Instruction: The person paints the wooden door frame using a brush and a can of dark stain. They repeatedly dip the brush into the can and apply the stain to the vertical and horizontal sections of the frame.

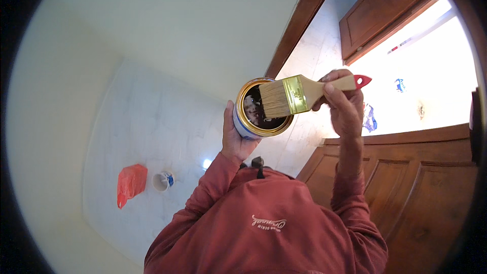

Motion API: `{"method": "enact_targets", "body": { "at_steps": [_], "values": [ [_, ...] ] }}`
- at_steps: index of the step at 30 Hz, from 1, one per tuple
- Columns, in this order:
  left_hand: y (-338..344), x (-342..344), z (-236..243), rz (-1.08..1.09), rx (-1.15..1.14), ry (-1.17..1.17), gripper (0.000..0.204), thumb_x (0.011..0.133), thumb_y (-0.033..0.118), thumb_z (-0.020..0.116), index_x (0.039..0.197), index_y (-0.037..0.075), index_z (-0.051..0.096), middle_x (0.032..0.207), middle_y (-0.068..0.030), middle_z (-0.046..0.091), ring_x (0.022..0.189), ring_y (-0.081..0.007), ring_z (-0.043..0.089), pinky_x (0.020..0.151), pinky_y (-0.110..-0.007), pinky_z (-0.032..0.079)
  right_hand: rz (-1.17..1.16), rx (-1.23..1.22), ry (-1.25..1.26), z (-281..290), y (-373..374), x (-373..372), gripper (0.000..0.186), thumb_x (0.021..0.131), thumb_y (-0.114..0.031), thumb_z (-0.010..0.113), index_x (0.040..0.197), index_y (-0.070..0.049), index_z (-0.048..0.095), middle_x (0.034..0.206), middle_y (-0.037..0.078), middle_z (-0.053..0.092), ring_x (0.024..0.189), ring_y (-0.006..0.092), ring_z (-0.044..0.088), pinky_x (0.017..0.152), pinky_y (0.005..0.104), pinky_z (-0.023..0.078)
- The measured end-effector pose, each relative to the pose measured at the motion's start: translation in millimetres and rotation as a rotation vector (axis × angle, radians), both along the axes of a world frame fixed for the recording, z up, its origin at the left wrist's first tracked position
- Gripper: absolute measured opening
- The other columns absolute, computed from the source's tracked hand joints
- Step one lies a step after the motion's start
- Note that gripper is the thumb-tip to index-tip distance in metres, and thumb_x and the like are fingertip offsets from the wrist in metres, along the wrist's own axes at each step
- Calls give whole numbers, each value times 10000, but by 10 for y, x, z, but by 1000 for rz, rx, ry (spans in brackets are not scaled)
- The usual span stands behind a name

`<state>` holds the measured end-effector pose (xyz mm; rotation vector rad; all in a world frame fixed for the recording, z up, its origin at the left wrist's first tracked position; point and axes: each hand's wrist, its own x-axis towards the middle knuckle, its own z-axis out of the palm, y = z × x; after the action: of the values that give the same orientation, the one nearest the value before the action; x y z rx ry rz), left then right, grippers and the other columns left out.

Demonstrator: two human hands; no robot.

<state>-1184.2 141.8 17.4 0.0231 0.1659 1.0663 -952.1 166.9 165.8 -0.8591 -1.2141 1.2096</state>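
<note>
Two hands, left hand (234, 139) gripping open tin (262, 107), right hand (344, 102) holding brush (299, 94) over rim

Both my arms are lifted up in front of me, in red sleeves. My left hand (234, 139) is bent back at the wrist, and its fingers are curled round something, with my thumb (229, 116) pointing up along its side. My right hand (344, 102) is higher up and a bit to the right. Its fingers (332, 91) are pinched shut in a tight grip.
</note>
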Motion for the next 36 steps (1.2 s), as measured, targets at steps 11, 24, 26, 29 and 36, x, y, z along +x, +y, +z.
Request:
{"method": "enact_targets", "body": {
  "at_steps": [11,24,26,29,36],
  "values": [
    [366,454,-116,121,-37,-44,617,1065,595,472,1480,143,541,1472,-91,595,1351,-278,572,1139,-498,485,-190,253,464,-854,369,196,201,1039,-87,595,1230,-41,552,1214,173,634,1114,283,668,942,447,623],
    [-518,-272,-1013,214,-264,242,797,983,641,568,1567,115,434,1547,-256,479,1348,-532,522,1011,-684,530,-702,1082,-847,-305,1052,304,262,843,-16,848,1085,-39,752,1092,147,734,982,258,724,833,347,595],
    [-539,-467,-1051,220,-273,261,775,989,623,571,1557,111,447,1548,-253,479,1339,-535,527,1007,-677,534,-681,929,-904,-703,877,234,257,835,2,843,1069,-36,746,1112,156,727,1002,271,731,839,364,607],
    [-549,-754,-971,209,-274,328,748,997,600,574,1544,101,463,1554,-246,474,1334,-537,528,1003,-666,540,-603,789,-985,-943,645,118,249,839,18,832,1066,-25,740,1120,161,724,1004,273,734,822,362,608],
    [-499,-1344,-1058,114,-282,311,756,997,595,575,1528,66,474,1557,-244,469,1334,-510,540,962,-652,573,-868,1080,-946,9,977,151,293,828,9,852,1087,-51,730,1063,110,757,960,222,717,817,333,577]
  ]
}}
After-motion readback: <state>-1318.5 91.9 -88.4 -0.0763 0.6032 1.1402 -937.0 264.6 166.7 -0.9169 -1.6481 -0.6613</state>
